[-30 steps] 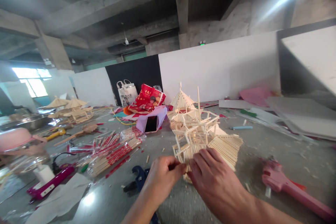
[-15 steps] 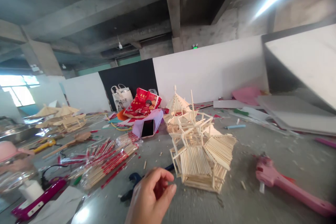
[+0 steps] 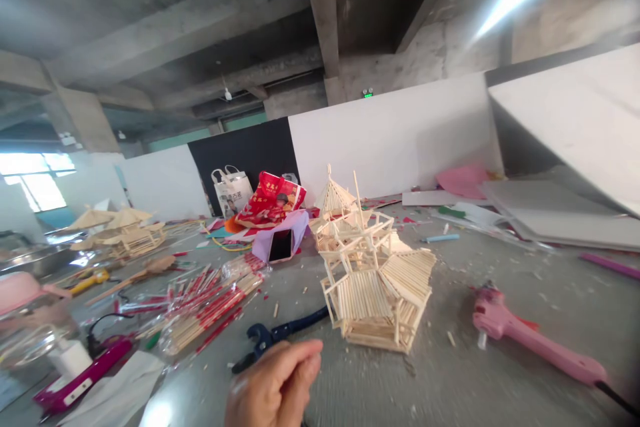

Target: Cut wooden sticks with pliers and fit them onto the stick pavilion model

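My left hand (image 3: 275, 383) comes in at the bottom middle, thumb and fingertips pressed together, with nothing visible between them. It is in front of a dark blue tool with a hooked jaw (image 3: 293, 327) and hides part of it. Just beyond, to the right, a pavilion model of thin wooden sticks (image 3: 375, 280) stands on the grey tabletop. It has slatted lower roofs, an open stick frame above and an upright stick. A pointed slatted roof (image 3: 336, 199) shows behind that frame. My fingertips are apart from the model. My right hand is out of view.
A pink glue gun (image 3: 535, 340) lies at right. Bagged sticks with red (image 3: 210, 307) and a magenta power strip (image 3: 85, 377) are at left. Behind are a phone (image 3: 281, 245), a red bag (image 3: 273, 200), more stick models (image 3: 120, 230) and white boards (image 3: 560, 210).
My left hand's fingers have closed together from a loose, parted curl, and the hand has dropped slightly, showing more of the blue tool. The view has shifted a little.
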Tool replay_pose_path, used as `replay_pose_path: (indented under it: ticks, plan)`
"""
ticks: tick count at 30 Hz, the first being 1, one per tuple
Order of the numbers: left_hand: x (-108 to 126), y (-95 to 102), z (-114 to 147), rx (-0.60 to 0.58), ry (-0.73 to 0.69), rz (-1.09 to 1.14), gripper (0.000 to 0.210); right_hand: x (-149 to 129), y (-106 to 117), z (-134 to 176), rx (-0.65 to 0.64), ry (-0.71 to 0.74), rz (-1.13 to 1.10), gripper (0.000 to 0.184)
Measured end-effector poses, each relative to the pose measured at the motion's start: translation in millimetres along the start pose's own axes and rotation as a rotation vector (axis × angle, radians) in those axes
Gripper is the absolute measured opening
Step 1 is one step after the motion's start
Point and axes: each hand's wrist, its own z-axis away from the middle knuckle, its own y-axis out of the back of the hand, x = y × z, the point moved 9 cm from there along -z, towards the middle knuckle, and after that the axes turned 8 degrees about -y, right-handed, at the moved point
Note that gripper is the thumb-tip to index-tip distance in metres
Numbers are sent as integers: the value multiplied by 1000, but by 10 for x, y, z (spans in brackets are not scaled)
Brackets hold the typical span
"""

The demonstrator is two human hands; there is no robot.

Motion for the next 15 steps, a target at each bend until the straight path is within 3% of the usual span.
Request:
replay_pose_path:
  ticks: [3, 6, 10, 15]
  plan:
    - [65, -11, -222, -50, -127, -255, 28, 42, -15, 3, 8, 22, -21, 45]
    - [176, -203, -423, -161, -325, -440, 45, 112, -51, 9, 17, 31, -39, 40]
    - [213, -386, -554, -198, -433, -545, 52, 226, -159, 92, 26, 37, -63, 39]
    - [246, -445, -577, -191, -495, -555, 47, 358, -364, 251, 3, 37, -135, 45]
